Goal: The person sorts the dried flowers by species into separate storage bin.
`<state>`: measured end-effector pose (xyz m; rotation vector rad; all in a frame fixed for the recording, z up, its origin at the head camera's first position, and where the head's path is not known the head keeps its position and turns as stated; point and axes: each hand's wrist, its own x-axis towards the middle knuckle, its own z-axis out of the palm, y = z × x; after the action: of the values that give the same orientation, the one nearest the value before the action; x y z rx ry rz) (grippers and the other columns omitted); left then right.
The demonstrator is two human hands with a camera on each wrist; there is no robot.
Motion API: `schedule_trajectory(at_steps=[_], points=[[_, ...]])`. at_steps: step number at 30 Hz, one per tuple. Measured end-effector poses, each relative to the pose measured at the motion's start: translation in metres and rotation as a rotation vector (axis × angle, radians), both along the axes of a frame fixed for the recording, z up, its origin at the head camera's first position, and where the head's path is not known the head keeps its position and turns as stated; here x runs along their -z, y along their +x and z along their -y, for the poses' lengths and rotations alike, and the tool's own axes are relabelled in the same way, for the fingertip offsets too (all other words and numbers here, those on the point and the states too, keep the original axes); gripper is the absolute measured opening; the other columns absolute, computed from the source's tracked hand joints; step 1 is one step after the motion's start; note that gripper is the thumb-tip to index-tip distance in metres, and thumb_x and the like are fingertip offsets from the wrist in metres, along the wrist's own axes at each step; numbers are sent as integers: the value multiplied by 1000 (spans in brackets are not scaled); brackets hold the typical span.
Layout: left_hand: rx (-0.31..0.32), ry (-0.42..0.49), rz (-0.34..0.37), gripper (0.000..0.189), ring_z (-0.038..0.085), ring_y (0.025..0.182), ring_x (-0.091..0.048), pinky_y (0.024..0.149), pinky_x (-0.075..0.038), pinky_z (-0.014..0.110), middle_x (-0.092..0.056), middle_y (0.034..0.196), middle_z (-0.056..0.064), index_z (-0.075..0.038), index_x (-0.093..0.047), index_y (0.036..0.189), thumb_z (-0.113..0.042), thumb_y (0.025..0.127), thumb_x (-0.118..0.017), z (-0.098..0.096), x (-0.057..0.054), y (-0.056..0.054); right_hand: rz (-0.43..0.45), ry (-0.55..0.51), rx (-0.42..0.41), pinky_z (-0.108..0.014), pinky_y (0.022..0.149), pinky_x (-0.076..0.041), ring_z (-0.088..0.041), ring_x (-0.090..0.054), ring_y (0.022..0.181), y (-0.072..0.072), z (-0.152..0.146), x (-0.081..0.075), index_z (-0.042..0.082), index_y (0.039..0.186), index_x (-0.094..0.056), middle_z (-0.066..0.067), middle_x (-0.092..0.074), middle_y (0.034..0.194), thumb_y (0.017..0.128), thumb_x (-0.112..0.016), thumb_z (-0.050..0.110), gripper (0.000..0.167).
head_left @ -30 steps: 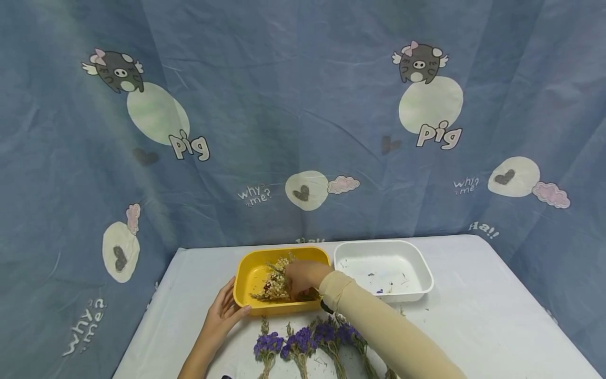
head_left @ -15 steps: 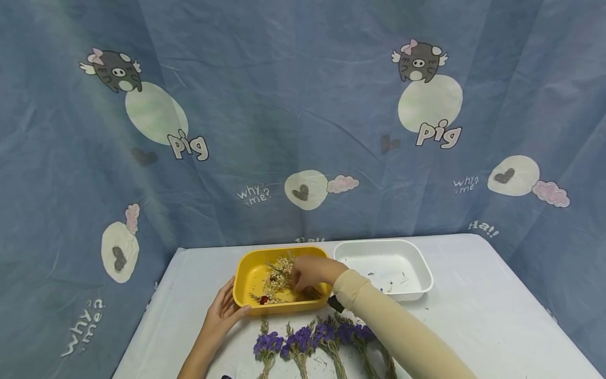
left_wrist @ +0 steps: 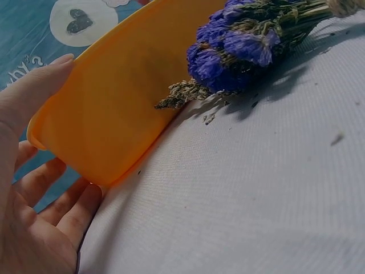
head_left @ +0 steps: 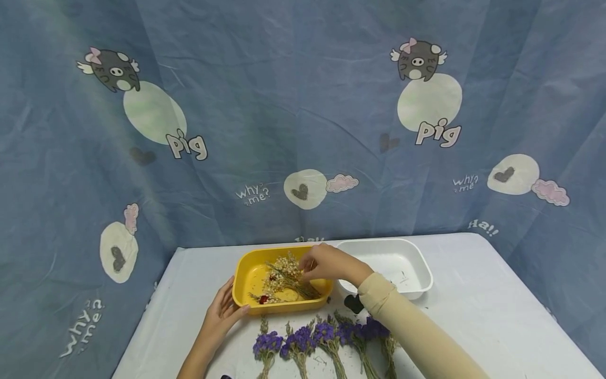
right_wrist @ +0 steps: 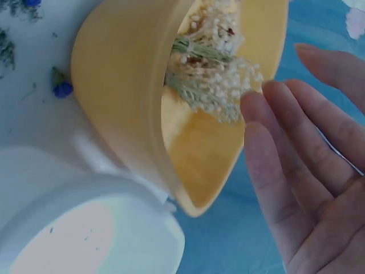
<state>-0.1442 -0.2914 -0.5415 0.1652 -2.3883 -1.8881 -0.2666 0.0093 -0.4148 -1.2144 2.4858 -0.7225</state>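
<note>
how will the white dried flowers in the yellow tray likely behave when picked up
The white dried flowers are probably light, being just small airy clusters on thin stems. They are likely fragile too: the tiny blossoms look dry and may shed. The stems lie fairly straight, so they'd probably be stiff rather than floppy.

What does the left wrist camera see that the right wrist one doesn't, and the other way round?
Only the left wrist view shows the left hand and a printed heart. Only the right wrist view shows the right hand, the white tray and the pale dried flowers. Both show the yellow tray, blue curtain and some purple flowers.
</note>
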Motion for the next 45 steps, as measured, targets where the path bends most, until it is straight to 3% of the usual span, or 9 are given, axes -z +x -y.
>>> schedule_trajectory(at_steps=[9, 14, 17, 21, 23, 27, 34, 40, 45], points=[[1, -8, 11, 88, 27, 152, -36, 101, -41, 3, -34, 167, 7, -20, -25, 165, -28, 95, -77, -1, -2, -2, 76, -166, 151, -49, 103, -56, -33, -67, 119, 2, -45, 1, 11, 129, -70, -10, -72, 128, 96, -75, 32, 40], [-26, -58, 28, 80, 6, 140, -46, 101, -42, 5, -41, 164, 5, -23, -31, 163, -32, 96, -75, 0, -8, 3, 38, -238, 239, -59, 113, -47, -34, -62, 130, 3, -75, 10, 15, 135, -67, -8, -68, 137, 94, -76, 39, 48], [-47, -71, 51, 77, 4, 137, -47, 108, -47, 17, -43, 161, 2, -26, -34, 161, -37, 96, -74, 2, -11, 7, 12, -280, 307, -59, 113, -46, -34, -60, 133, 3, -95, 16, 17, 136, -67, -6, -68, 138, 93, -77, 38, 49], [-63, -71, 93, 79, 23, 145, -46, 118, -45, 45, -43, 161, 3, -27, -36, 160, -47, 94, -74, 3, -15, 11, -47, -315, 401, -59, 112, -47, -37, -58, 135, 3, -126, 24, 16, 135, -68, -8, -68, 139, 91, -80, 36, 50], [-72, -83, 111, 81, 28, 145, -47, 116, -47, 50, -45, 160, 4, -27, -37, 159, -50, 92, -75, 5, -16, 15, -82, -319, 450, -60, 112, -47, -39, -57, 135, 3, -143, 28, 15, 136, -68, -10, -67, 140, 91, -80, 37, 51], [-95, -129, 140, 77, 21, 134, -55, 109, -53, 40, -53, 151, 5, -26, -40, 157, -49, 92, -75, 7, -16, 25, -102, -334, 546, -65, 114, -41, -44, -51, 139, 3, -177, 40, 11, 138, -66, -17, -61, 146, 92, -79, 36, 54], [-145, -150, 177, 56, -2, 104, -63, 93, -58, 22, -66, 131, 11, -14, -56, 142, -35, 94, -77, -3, -16, 42, -38, -439, 687, -68, 122, -28, -47, -38, 149, 7, -225, 65, 4, 140, -61, -23, -48, 157, 92, -79, 30, 57], [-156, -192, 190, 31, 7, 87, -69, 75, -59, 20, -71, 101, 6, -5, -64, 116, -23, 94, -77, -18, -20, 52, 42, -507, 759, -57, 122, -34, -45, -36, 150, 17, -245, 82, 2, 149, -52, -22, -43, 161, 96, -76, 29, 65], [-100, -188, 234, 32, 14, 75, -67, 62, -57, 28, -67, 87, 4, -4, -64, 106, -24, 89, -82, -31, -22, 59, 165, -556, 807, -59, 121, -35, -45, -34, 151, 26, -254, 89, 6, 159, -37, -21, -35, 166, 98, -73, 31, 75]])
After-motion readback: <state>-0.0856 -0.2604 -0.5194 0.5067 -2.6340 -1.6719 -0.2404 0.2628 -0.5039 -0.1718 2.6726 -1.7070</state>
